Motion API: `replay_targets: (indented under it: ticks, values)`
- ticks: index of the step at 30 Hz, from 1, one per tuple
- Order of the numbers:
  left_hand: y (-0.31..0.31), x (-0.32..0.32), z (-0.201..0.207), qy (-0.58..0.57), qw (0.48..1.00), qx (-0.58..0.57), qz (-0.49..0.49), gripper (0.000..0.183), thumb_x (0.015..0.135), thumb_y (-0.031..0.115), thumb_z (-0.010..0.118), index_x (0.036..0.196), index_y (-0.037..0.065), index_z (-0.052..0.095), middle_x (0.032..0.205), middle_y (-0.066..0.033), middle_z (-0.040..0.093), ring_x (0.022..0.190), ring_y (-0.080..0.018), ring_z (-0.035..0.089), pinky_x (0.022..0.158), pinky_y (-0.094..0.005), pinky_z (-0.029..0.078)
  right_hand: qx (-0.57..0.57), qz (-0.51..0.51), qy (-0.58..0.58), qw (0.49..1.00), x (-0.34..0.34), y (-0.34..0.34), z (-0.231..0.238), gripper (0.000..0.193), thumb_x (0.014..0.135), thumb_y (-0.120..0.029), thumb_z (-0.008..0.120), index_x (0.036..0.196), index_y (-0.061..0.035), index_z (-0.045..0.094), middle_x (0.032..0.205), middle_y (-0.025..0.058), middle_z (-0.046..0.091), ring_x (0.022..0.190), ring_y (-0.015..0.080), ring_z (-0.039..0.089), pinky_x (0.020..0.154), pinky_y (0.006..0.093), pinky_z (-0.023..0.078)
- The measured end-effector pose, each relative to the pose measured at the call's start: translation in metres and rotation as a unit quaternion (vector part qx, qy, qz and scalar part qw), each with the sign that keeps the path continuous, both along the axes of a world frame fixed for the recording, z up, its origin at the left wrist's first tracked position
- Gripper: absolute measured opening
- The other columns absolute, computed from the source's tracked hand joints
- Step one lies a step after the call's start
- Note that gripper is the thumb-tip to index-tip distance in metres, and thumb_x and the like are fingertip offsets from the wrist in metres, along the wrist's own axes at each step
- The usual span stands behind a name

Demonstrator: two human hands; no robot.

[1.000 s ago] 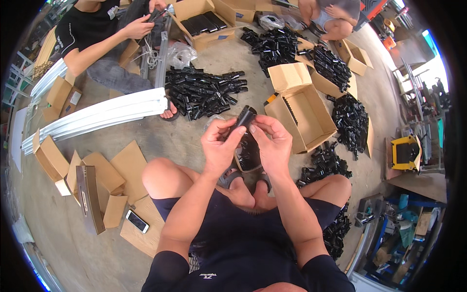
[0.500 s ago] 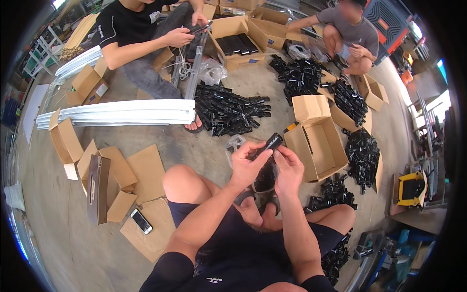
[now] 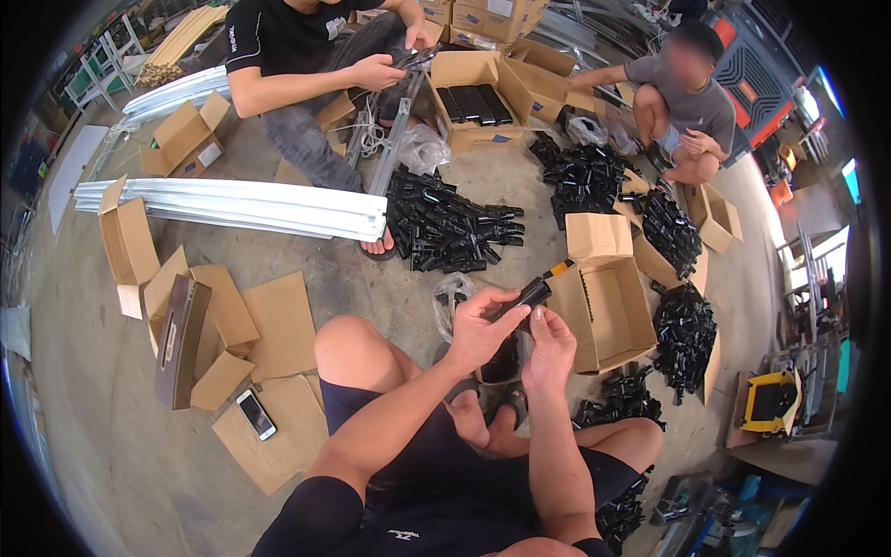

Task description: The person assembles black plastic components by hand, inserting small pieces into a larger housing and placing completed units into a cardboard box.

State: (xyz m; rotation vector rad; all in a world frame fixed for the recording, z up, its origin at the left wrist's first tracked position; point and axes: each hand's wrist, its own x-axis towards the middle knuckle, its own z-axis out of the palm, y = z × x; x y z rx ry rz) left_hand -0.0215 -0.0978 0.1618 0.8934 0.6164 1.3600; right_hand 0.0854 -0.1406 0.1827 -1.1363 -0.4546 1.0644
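Note:
My left hand [image 3: 484,327] is closed round a short black tubular plastic piece [image 3: 535,292], held up tilted in front of my knees. Close against its lower end, the fingertips of my right hand [image 3: 549,351] are pinched together. What they grip is too small or too hidden to make out. Beneath my hands, between my feet, a clear plastic bag [image 3: 452,293] lies partly covered, with small dark pieces [image 3: 502,362] near it.
An open carton [image 3: 608,316] stands right of my hands. Piles of black pieces [image 3: 455,223] lie ahead and right [image 3: 685,339]. White metal profiles [image 3: 232,206], flattened cardboard [image 3: 278,325] and a phone [image 3: 255,414] lie left. Two people [image 3: 325,84] work opposite, one beside a carton [image 3: 473,97].
My view has shifted slightly. The black piece has turned a little in my left hand, and my right fingers have drawn down to its lower end.

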Motion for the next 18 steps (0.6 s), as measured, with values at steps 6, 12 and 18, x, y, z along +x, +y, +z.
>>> replay_targets:
  ticks: [6,12,18]
  values:
    - [-0.002,0.001,0.002,0.009,1.000,-0.007,0.001,0.020,0.091,-0.001,0.075,0.109,-0.001,0.067,0.097,-0.0057,0.073,0.076,-0.0031,0.062,0.058,-0.0179,0.048,0.016,-0.024,-0.061,0.998,-0.005,-0.002,0.003,0.015,0.101,-0.006,0.064,0.108,0.0065,0.068,0.099,0.0068,0.071,0.083,0.0094,0.064,0.078,0.0238,0.053]
    - [-0.002,-0.002,-0.002,0.017,0.999,-0.027,-0.014,0.018,0.091,-0.003,0.074,0.107,-0.002,0.067,0.097,-0.0061,0.073,0.080,-0.0042,0.064,0.063,-0.0189,0.051,0.008,-0.044,-0.035,0.998,-0.011,-0.002,0.004,0.018,0.101,-0.006,0.064,0.112,0.0075,0.068,0.100,0.0068,0.071,0.084,0.0097,0.064,0.076,0.0236,0.054]
    - [-0.005,0.001,0.004,0.040,0.998,-0.043,-0.012,0.016,0.091,-0.003,0.074,0.106,-0.002,0.067,0.096,-0.0060,0.073,0.079,-0.0049,0.064,0.064,-0.0193,0.051,0.025,-0.040,-0.037,0.998,-0.009,-0.007,0.007,0.019,0.098,-0.005,0.068,0.114,0.0064,0.069,0.101,0.0070,0.072,0.084,0.0091,0.065,0.075,0.0225,0.053]
